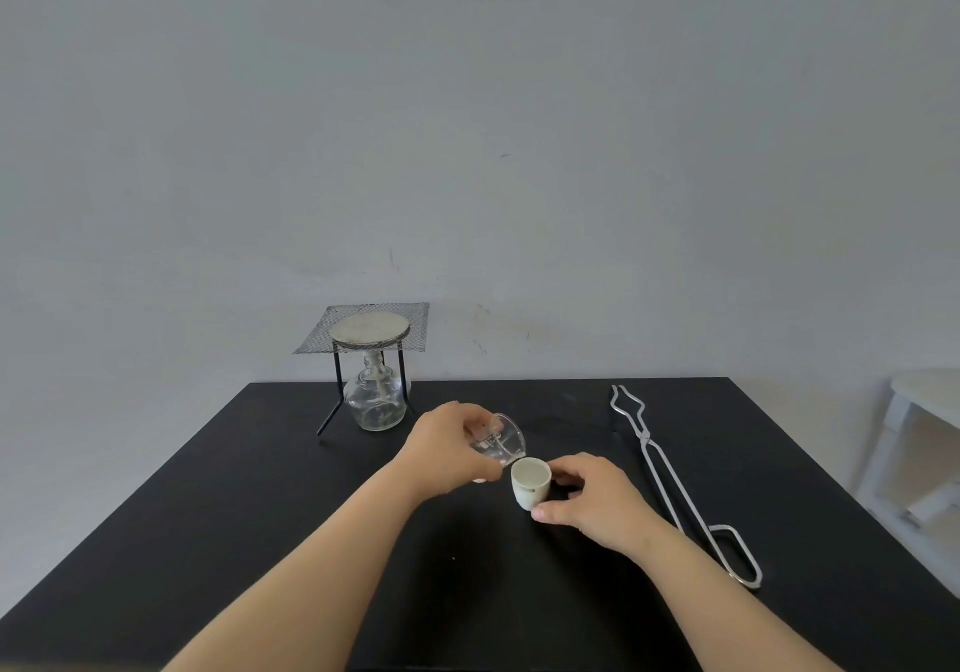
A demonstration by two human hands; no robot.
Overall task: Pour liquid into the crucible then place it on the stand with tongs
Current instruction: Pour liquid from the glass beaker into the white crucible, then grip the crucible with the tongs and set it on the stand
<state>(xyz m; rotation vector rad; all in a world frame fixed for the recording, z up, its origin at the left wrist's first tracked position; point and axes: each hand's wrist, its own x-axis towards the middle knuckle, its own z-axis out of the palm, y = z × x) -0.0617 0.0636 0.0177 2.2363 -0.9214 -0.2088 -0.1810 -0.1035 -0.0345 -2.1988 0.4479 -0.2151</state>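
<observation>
- A small glass beaker [497,441] is being gripped by the left hand [451,447] and is being tilted to the right, its lip hanging just over the rim of the white crucible [530,482].
- The crucible is being steadied upright on the black table [260,515] by the right hand [589,502], with thumb and fingers closed narrowly around its right side; dark print is showing on its near wall.
- Whether liquid is actually running from the beaker cannot be told.
- Both forearms are being stretched in from the near edge, with open tabletop lying between them.
- The metal tongs [670,479] are lying flat to the right of the right hand, apart from it, jaws toward the far edge and loop handles toward the near right.
- The tripod stand [366,354] is standing at the far left of the table, well apart from the crucible, topped with wire gauze [415,325] bearing a pale round centre.
- A glass spirit lamp [375,403] is sitting under the gauze, between the stand's legs.
- Bare tabletop is lying between crucible and stand, crossed only by the left hand and beaker.
- A grey wall is rising behind the far edge; white furniture [914,442] is showing beyond the right edge.
</observation>
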